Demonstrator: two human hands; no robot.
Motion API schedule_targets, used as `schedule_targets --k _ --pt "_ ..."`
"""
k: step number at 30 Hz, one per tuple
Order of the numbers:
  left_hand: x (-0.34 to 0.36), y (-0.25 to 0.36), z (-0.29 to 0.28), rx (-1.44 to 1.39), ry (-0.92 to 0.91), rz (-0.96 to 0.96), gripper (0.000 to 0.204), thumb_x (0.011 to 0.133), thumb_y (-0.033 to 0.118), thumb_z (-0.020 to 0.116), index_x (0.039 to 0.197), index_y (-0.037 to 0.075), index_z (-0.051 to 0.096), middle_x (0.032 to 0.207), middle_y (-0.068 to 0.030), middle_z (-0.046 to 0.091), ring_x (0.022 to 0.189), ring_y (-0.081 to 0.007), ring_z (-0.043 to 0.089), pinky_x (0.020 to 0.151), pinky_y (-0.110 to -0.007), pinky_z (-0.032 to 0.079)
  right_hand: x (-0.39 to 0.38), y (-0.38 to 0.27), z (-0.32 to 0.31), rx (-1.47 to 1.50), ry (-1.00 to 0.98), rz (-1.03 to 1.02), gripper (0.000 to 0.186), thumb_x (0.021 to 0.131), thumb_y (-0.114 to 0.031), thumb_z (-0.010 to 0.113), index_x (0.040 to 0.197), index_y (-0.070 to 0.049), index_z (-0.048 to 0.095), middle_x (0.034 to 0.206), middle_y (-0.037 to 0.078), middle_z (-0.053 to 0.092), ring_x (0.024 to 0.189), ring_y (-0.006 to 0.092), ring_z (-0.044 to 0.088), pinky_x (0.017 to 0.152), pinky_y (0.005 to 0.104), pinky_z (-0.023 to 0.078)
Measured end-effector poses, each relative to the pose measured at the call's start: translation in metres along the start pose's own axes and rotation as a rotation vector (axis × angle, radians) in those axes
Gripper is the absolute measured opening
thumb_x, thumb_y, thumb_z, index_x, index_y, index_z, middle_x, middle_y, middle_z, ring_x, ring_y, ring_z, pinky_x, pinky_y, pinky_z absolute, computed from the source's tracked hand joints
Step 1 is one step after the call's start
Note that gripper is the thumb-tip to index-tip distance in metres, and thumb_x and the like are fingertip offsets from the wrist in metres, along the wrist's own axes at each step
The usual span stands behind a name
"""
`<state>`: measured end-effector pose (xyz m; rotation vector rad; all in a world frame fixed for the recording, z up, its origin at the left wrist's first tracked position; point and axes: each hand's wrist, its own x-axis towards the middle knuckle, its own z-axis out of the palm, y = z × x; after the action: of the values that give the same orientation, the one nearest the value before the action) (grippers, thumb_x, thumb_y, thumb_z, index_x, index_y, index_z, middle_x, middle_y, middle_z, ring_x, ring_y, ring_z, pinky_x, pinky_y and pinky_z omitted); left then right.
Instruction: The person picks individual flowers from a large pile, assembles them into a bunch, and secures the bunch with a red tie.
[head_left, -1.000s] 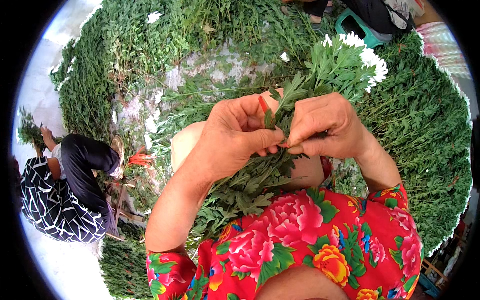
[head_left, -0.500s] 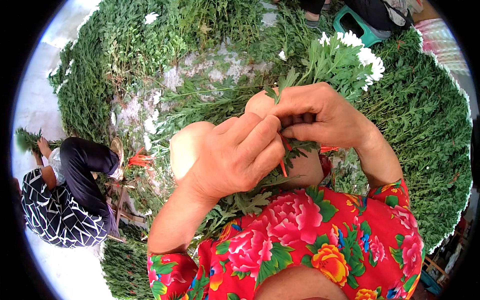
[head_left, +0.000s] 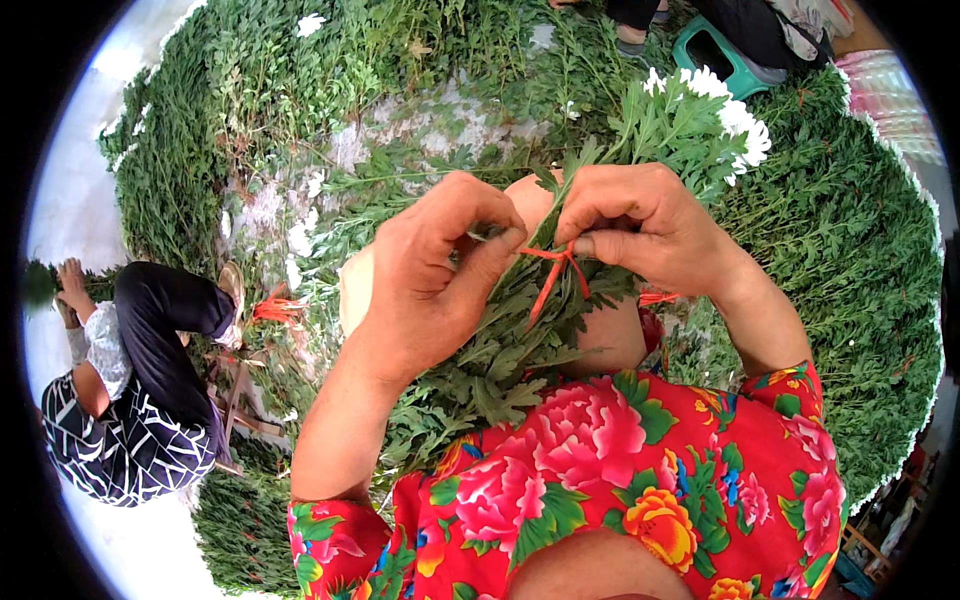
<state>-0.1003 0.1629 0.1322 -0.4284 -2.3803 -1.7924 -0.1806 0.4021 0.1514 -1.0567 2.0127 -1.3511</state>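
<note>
Here in the middle of the frame, a seated person in a red flowered top [head_left: 660,470] has a bundle of leafy green stems [head_left: 500,350] lying across the lap, its white flower heads [head_left: 740,125] fanning out toward the upper right. Around the stems, just right of centre, goes a red tie [head_left: 545,288], crossed over itself at the front with two ends hanging down over the leaves.

The left hand [head_left: 440,265] comes up from the lower left; its grip is narrow, thumb and fingertip pinched together at the tie's left side. The right hand [head_left: 645,225] sits opposite, the other fingers curled in, its grip also narrow, with thumb and forefinger nipping the tie beside the crossing. The two hands are near each other but apart, the tie spanning the small gap.

A thick bank of cut greenery [head_left: 830,250] fills the right side, edged with white, and more greenery covers the upper left. A cluster of loose red strips [head_left: 278,307] lies left of centre. At the left edge sits another person in a black-and-white patterned top [head_left: 130,440] and dark trousers, a hand [head_left: 75,283] out beside blurred leaves. In the upper right stands a green plastic stool [head_left: 752,76], with dark-clad legs beside it.
</note>
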Motion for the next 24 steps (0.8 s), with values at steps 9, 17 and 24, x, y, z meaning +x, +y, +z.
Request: schedule_targets --k 9,17,24 --pt "-0.009 0.03 0.012 0.384 -0.143 -0.002 0.012 0.079 0.002 0.073 0.09 0.003 0.068 0.082 -0.0093 0.061 0.071 -0.0258 0.063 0.062 -0.034 0.048 -0.001 0.0 0.003 -0.014 0.011 0.034 0.013 0.083 0.003 0.069 0.096 0.001 0.072 0.085 0.004 0.063 0.076 0.0121 0.06 0.067 0.027 0.047" --pt "-0.007 0.029 0.016 0.509 -0.102 0.022 0.02 0.076 -0.002 0.07 0.091 0.003 0.058 0.083 -0.0135 0.055 0.073 -0.0369 0.059 0.062 -0.044 0.045 0.005 0.003 0.0 0.031 0.009 0.011 0.013 0.082 0.005 0.069 0.095 0.001 0.071 0.085 0.004 0.063 0.078 0.0126 0.061 0.07 0.0274 0.048" --pt "-0.003 0.031 0.012 0.712 -0.131 0.085 0.024 0.078 -0.002 0.066 0.094 0.005 0.05 0.084 -0.0134 0.053 0.076 -0.0361 0.06 0.063 -0.047 0.046 0.007 -0.001 -0.005 0.038 -0.017 0.009 0.014 0.084 0.003 0.068 0.098 0.001 0.07 0.086 0.005 0.064 0.079 0.0146 0.062 0.071 0.0289 0.049"
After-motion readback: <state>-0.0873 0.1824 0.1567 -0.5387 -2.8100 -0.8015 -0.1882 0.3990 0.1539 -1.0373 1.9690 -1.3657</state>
